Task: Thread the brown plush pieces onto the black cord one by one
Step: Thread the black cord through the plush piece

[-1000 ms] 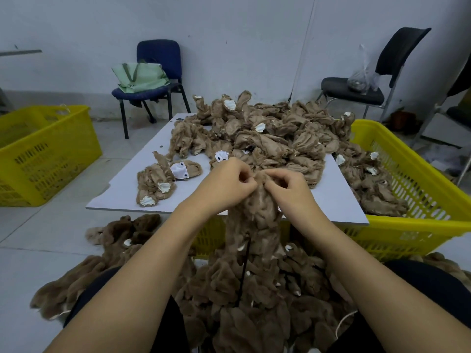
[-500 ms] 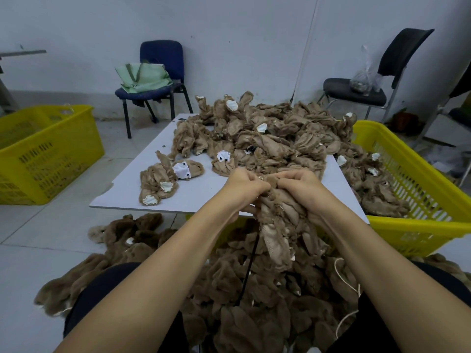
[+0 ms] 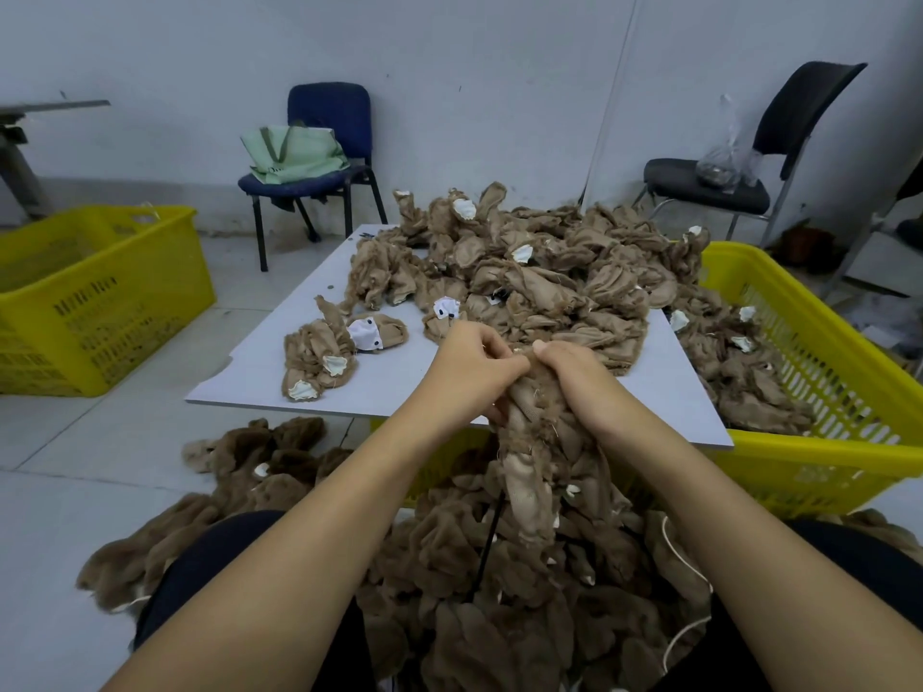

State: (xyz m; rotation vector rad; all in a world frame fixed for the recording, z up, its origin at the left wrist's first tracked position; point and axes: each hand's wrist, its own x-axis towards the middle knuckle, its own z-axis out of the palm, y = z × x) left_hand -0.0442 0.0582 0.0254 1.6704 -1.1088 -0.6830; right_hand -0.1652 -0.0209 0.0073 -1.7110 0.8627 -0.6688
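My left hand and my right hand meet above my lap, both pinching the top of a hanging brown plush piece. The black cord shows below my left hand and runs down into a heap of threaded plush pieces on my lap. Its upper end is hidden inside my fingers. A large pile of loose brown plush pieces lies on the grey board in front. A small separate bunch sits at the board's left.
The board rests on a yellow crate holding more plush pieces at the right. Another yellow crate stands on the floor at left. A blue chair with a green bag and a black chair stand by the wall.
The hanging plush piece has slid lower on the cord toward the heap on my lap. Both hands stay together at its top, now slightly lower and closer to me.
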